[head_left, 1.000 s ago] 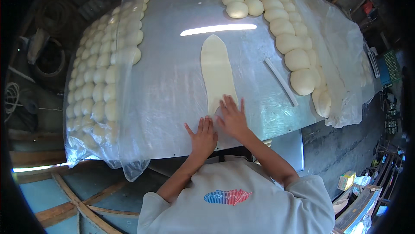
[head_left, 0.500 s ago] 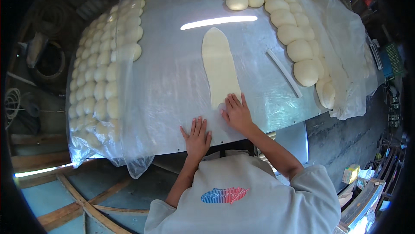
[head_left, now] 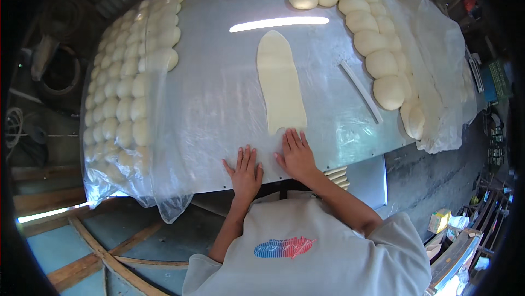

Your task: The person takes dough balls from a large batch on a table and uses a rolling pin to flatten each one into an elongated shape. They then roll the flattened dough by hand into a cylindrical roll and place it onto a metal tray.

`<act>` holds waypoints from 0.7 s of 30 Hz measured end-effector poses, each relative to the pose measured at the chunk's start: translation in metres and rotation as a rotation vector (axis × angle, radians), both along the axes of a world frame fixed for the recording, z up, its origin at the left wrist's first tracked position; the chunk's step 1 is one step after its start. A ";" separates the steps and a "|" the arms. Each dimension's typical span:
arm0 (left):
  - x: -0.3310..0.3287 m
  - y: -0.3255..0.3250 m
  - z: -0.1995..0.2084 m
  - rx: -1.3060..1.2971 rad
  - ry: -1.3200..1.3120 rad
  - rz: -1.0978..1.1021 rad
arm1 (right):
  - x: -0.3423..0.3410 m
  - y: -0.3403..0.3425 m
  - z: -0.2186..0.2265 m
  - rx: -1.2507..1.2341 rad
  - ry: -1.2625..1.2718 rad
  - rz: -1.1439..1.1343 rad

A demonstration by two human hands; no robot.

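A long flat strip of pale dough (head_left: 280,82) lies on the metal tabletop (head_left: 213,99), its far end rounded and its near end notched. My right hand (head_left: 297,156) rests with fingers stretched out, the fingertips right at the strip's near edge. My left hand (head_left: 245,174) lies spread on the metal by the table's near edge, apart from the dough. Neither hand grips anything. To the right of the strip, a thin whitish rod (head_left: 361,91) lies slantwise on the table.
Rows of round dough balls (head_left: 124,88) sit on the left under clear plastic sheeting (head_left: 164,148). More dough balls (head_left: 381,63) line the right side beside another plastic sheet (head_left: 429,66). Below the table at right is a tray (head_left: 367,178) with dough rolls (head_left: 338,178).
My right hand has drawn back toward me, off the dough, uncovering the strip's notched near end. My left hand has shifted slightly left.
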State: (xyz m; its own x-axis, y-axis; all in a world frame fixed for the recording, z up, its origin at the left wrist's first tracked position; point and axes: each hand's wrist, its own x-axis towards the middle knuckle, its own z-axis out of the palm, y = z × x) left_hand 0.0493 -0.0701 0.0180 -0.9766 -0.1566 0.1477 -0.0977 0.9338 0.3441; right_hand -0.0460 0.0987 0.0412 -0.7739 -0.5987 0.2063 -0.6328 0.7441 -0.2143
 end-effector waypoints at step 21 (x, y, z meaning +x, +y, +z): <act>-0.002 -0.001 0.001 0.086 -0.069 0.047 | 0.005 -0.015 0.004 -0.033 -0.130 0.146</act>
